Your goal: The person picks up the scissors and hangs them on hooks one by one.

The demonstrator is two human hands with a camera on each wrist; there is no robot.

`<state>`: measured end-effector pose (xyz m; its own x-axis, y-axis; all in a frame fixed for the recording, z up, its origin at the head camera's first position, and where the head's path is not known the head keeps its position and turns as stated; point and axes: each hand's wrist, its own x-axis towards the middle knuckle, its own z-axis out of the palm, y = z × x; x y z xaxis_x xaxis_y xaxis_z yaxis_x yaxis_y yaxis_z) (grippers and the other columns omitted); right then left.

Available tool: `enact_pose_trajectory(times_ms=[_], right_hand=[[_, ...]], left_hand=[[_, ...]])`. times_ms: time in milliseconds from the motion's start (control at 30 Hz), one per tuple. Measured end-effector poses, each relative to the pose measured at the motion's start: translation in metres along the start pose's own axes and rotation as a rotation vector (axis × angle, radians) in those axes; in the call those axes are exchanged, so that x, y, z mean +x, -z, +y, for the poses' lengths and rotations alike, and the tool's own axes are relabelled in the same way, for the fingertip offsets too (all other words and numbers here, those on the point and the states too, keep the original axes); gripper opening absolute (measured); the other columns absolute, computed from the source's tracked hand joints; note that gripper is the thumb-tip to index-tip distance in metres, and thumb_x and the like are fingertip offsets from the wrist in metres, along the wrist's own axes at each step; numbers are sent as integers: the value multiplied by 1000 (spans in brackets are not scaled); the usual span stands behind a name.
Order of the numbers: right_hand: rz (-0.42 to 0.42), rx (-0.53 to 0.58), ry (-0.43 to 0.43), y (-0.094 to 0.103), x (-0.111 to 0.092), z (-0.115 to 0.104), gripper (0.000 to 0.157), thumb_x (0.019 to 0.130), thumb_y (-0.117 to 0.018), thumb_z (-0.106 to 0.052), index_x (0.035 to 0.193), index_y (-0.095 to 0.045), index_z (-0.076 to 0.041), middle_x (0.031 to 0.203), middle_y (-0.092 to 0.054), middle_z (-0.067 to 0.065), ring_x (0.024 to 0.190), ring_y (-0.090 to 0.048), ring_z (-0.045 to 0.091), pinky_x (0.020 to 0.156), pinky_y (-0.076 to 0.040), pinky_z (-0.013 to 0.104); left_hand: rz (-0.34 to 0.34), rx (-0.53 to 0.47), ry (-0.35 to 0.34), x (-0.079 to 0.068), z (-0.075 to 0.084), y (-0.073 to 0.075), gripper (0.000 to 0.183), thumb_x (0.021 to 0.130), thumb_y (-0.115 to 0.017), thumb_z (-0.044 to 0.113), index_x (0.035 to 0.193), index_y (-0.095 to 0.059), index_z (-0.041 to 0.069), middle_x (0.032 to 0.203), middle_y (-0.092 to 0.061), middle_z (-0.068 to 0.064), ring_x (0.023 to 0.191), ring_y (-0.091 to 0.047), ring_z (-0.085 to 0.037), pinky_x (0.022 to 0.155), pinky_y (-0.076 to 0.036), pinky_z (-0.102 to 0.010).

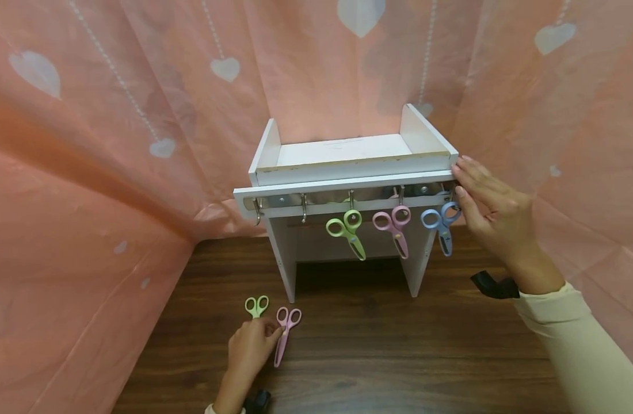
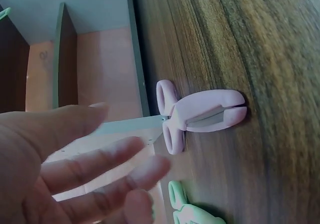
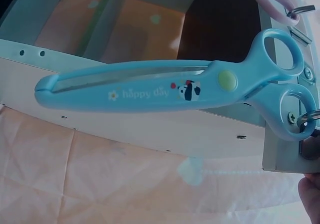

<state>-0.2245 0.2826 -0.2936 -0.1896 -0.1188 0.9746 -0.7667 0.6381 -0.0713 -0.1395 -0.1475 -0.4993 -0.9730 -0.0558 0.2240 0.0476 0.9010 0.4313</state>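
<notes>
My left hand (image 1: 251,345) is low over the floor, fingers apart and holding nothing in the left wrist view. Close to its fingertips lie pink scissors (image 1: 282,340) with a blunt cover, beside green scissors (image 1: 256,305) partly hidden by the hand. My right hand (image 1: 495,210) rests against the right end of a hook rail (image 1: 316,185), its fingers fairly straight. Just left of its thumb, blue scissors (image 1: 443,227) hang by one loop from the end hook. In the right wrist view these blue scissors (image 3: 150,87) show a panda print.
More pink scissors (image 1: 396,230) and green scissors (image 1: 350,233) hang from the rail's hooks. Two left hooks (image 1: 304,208) are bare. The rail is on the front of a white shelf unit (image 1: 347,150) on a dark wooden floor (image 1: 378,356). Pink curtains (image 1: 156,75) with hearts surround it.
</notes>
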Motion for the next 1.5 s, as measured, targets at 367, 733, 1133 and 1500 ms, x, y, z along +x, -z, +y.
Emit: enact_pose_trajectory(times_ms=[367, 733, 1133, 1500], right_hand=[[0, 16, 1, -2, -1, 1, 39, 100, -63, -32, 116, -75, 2, 121, -70, 17, 118, -66, 33, 108, -47, 27], [13, 17, -1, -2, 1, 0, 37, 100, -63, -30, 115, -75, 2, 120, -70, 17, 117, -67, 33, 108, -47, 28], [22, 29, -17, -2, 0, 0, 34, 98, -65, -27, 113, -76, 2, 119, -71, 18, 116, -67, 33, 108, -48, 29], [26, 38, -28, -2, 1, -3, 33, 97, -67, -26, 112, -76, 2, 118, -71, 18, 116, -67, 33, 107, -48, 30]], left_hand=[[-79, 105, 5, -11, 3, -5, 50, 77, -86, 42, 50, -48, 24, 54, -51, 6, 50, -48, -16, 44, -37, -37], [-100, 158, 25, -8, 1, -12, 47, 73, -91, 34, 51, -51, 21, 59, -58, 0, 56, -59, -22, 45, -44, -42], [-90, 176, 13, -8, -1, -9, 44, 69, -93, 25, 56, -51, 20, 63, -64, -6, 60, -64, -29, 46, -46, -45], [-96, 209, 30, -9, 1, -7, 39, 68, -93, 23, 55, -57, 16, 64, -67, -10, 60, -66, -31, 47, -48, -48]])
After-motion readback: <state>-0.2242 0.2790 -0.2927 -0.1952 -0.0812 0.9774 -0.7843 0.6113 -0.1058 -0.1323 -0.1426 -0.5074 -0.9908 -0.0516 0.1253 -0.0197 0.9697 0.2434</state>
